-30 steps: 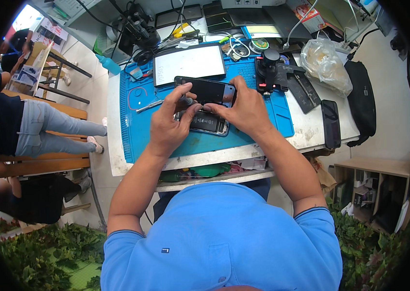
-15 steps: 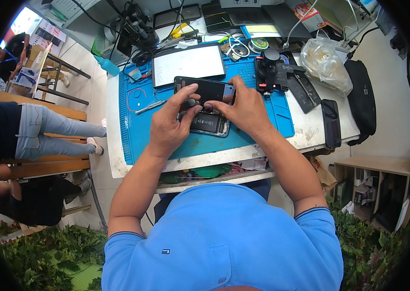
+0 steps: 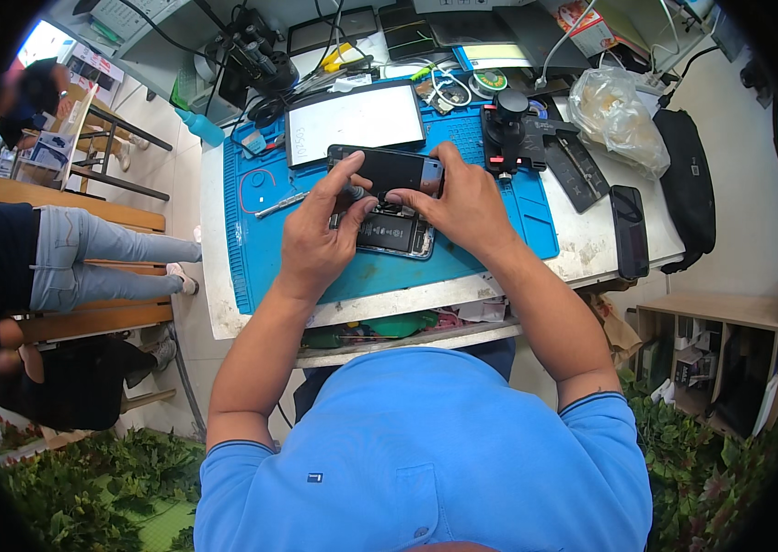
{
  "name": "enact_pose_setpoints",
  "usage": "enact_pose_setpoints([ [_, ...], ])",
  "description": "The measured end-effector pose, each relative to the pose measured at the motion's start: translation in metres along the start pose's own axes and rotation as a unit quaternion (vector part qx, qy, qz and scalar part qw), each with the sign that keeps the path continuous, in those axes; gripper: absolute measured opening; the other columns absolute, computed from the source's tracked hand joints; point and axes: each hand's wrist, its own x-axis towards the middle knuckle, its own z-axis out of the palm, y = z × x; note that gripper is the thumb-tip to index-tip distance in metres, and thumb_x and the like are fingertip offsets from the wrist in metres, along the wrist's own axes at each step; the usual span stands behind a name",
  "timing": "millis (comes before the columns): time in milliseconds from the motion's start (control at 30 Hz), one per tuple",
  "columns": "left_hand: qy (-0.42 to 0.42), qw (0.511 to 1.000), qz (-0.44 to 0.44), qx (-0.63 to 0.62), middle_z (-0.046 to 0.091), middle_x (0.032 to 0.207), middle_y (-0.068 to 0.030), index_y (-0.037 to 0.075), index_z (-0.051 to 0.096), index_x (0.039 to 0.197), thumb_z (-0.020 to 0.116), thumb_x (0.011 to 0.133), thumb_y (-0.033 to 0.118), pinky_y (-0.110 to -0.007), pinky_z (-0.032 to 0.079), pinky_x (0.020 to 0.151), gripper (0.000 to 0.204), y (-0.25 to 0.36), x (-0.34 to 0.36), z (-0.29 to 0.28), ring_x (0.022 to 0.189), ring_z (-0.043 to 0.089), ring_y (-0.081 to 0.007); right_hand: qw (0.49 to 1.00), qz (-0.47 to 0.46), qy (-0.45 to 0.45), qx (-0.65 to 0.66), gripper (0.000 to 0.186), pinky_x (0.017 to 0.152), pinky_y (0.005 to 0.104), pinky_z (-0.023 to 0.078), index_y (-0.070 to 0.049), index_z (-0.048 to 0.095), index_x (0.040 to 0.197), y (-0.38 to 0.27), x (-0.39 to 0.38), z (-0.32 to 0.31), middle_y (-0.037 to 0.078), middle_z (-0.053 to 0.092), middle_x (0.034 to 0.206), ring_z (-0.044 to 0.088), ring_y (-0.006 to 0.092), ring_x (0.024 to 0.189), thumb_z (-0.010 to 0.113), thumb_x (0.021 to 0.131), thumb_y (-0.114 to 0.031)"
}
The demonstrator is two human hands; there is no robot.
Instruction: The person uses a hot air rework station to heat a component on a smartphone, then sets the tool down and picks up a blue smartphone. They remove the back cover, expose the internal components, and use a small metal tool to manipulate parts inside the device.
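Observation:
An opened phone lies on the blue work mat. Its dark screen is raised at the far side, and the phone body with a black battery is nearer me. Gripping the screen's right end is my right hand, its thumb against the lower edge. My left hand is over the phone's left side with fingers curled. A small grey, round-ended piece shows between those fingers; its kind is unclear. Both hands partly cover the joint between screen and body.
Left of the phone is a slim metal tool. Behind stands a white-topped panel. On the right are a black clamp-like device, a dark tray, another phone, a plastic bag and a black pouch. People sit at the left.
My left hand has shifted very slightly, its fingers still curled by the phone. The right hand keeps its grip on the screen.

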Motion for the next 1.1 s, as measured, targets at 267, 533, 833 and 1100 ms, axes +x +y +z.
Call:
enact_pose_setpoints([
  [267,-0.029,1.0,0.009,-0.007,0.079,0.121,-0.012,0.008,0.06,0.157,0.081,0.097,-0.004,-0.03,0.065,0.086,0.065,0.005,0.006,-0.002,0.098,0.078,-0.016,1.0,-0.001,-0.002,-0.006,0.073,0.069,0.046,0.064,0.002,0.057,0.118,-0.002,0.0,-0.001,0.021,0.082,0.085,0.083,0.0375,0.077,0.092,0.088,-0.055],
  [533,-0.019,0.996,0.043,0.073,0.078,0.111,-0.012,0.018,0.069,0.153,0.079,0.098,0.002,-0.04,0.061,0.079,0.058,0.018,0.02,-0.006,0.092,0.074,-0.0237,1.0,-0.001,-0.004,-0.009,0.074,0.071,0.0467,0.064,0.002,0.057,0.118,-0.002,-0.001,-0.002,0.02,0.082,0.087,0.082,0.0383,0.079,0.092,0.088,-0.055],
  [833,-0.053,0.994,0.059,0.074,0.076,0.104,-0.0076,0.022,0.076,0.146,0.078,0.097,0.004,-0.039,0.056,0.085,0.052,0.029,0.03,-0.011,0.096,0.068,-0.0249,1.0,0.006,-0.003,-0.002,0.076,0.071,0.0463,0.064,0.002,0.057,0.116,-0.002,-0.001,-0.003,0.02,0.082,0.087,0.083,0.038,0.08,0.094,0.085,-0.057],
  [1100,-0.066,0.988,0.037,0.136,0.075,0.101,-0.0068,0.022,0.078,0.143,0.08,0.095,0.004,-0.039,0.057,0.087,0.052,0.03,0.031,-0.021,0.096,0.067,-0.0256,1.0,-0.003,0.004,0.003,0.076,0.072,0.0458,0.064,0.002,0.057,0.117,0.0,-0.001,0.0,0.02,0.083,0.088,0.082,0.0381,0.08,0.093,0.085,-0.057],
])
